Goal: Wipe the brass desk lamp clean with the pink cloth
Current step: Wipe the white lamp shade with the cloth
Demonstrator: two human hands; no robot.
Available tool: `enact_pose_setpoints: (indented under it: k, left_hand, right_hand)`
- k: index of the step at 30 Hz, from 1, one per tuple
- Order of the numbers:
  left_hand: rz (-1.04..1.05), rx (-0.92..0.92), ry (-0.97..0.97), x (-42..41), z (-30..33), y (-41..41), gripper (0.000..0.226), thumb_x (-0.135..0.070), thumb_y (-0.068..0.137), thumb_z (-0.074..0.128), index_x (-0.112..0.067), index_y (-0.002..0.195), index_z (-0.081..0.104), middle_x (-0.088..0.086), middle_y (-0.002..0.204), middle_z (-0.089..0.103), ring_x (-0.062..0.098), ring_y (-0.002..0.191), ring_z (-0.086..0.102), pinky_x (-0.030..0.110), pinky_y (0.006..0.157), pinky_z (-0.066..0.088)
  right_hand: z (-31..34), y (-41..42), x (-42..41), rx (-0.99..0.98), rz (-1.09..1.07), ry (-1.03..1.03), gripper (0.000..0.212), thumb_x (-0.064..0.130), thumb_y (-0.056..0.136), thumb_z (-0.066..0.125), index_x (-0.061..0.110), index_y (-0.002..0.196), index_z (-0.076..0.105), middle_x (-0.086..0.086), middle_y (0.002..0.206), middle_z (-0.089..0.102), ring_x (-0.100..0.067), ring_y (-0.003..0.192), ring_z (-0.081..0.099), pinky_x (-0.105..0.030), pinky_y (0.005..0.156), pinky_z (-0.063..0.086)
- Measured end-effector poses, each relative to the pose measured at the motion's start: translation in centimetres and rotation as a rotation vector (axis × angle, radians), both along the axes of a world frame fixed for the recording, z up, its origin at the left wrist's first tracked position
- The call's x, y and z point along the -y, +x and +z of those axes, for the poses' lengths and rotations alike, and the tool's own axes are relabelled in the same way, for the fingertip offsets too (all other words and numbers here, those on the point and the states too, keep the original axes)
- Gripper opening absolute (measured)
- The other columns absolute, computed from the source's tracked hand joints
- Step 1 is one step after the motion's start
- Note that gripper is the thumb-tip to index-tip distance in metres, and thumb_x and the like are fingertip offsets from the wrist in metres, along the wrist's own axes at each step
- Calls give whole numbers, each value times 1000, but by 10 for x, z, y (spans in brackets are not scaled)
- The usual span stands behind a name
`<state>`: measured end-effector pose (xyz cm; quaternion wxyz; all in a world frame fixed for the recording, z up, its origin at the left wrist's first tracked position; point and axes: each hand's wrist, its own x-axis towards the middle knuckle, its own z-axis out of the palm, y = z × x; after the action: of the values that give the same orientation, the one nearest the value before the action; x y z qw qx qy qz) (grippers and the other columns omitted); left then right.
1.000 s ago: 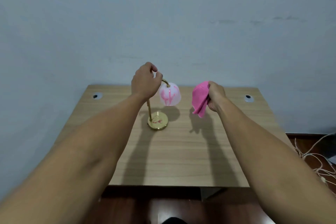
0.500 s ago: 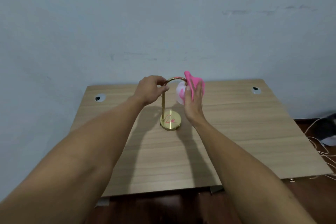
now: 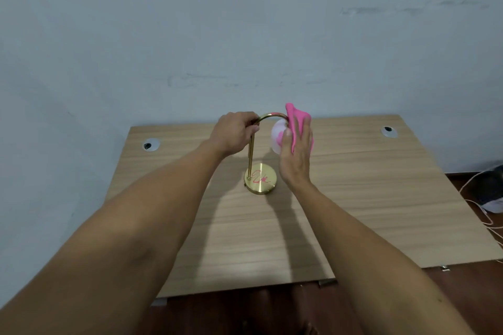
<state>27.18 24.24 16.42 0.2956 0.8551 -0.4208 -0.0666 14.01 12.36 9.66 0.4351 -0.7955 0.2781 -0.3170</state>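
Pink cloth (image 3: 295, 119) — apparently against lamp (image 3: 260, 179)

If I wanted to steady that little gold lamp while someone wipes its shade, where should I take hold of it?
Probably the thin upright stem of the brass lamp, just below the arch, coming from the side away from the shade. That is where the left hand grips it now, leaving the shade free for the right hand pressing the pink cloth.

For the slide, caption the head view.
Left hand steadies the brass lamp while the right hand presses a pink cloth against its shade.
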Motion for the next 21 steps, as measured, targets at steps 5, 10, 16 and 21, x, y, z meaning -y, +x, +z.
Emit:
enact_pose_setpoints:
  k: [5, 10, 16, 21]
  left_hand:
    - [1, -46, 27, 1, 6, 2, 12, -19, 97, 60, -13, 97, 71, 10, 89, 74, 35, 88, 66, 47, 88, 52]
    - [-4, -58, 20, -2, 5, 1, 12, -17, 97, 60, -11, 97, 71, 12, 89, 74, 38, 90, 65, 47, 88, 53]
    - [-7, -54, 13, -2, 7, 3, 12, -16, 97, 59, -12, 95, 69, 12, 87, 73, 36, 86, 63, 47, 84, 53]
    - [1, -60, 24, -5, 6, 6, 11, -17, 97, 60, -14, 93, 69, 11, 85, 73, 35, 86, 65, 44, 83, 54]
  right_hand:
    - [16, 24, 0, 128, -178, 326, 50, 45, 106, 26, 34, 153, 40, 4, 160, 38, -16, 150, 32, -50, 122, 31]
    - [5, 10, -1, 25, -70, -114, 47, 37, 110, 29, 43, 157, 26, 11, 161, 32, -10, 151, 26, -46, 125, 19]
    - [-22, -5, -15, 68, -97, 98, 59, 40, 111, 29, 28, 163, 6, 7, 172, 4, -11, 159, 3, -48, 129, 12]
    - [3, 20, 5, -18, -35, 4, 59, 47, 109, 21, 26, 163, 10, 7, 172, 9, -11, 158, 2, -45, 130, 7]
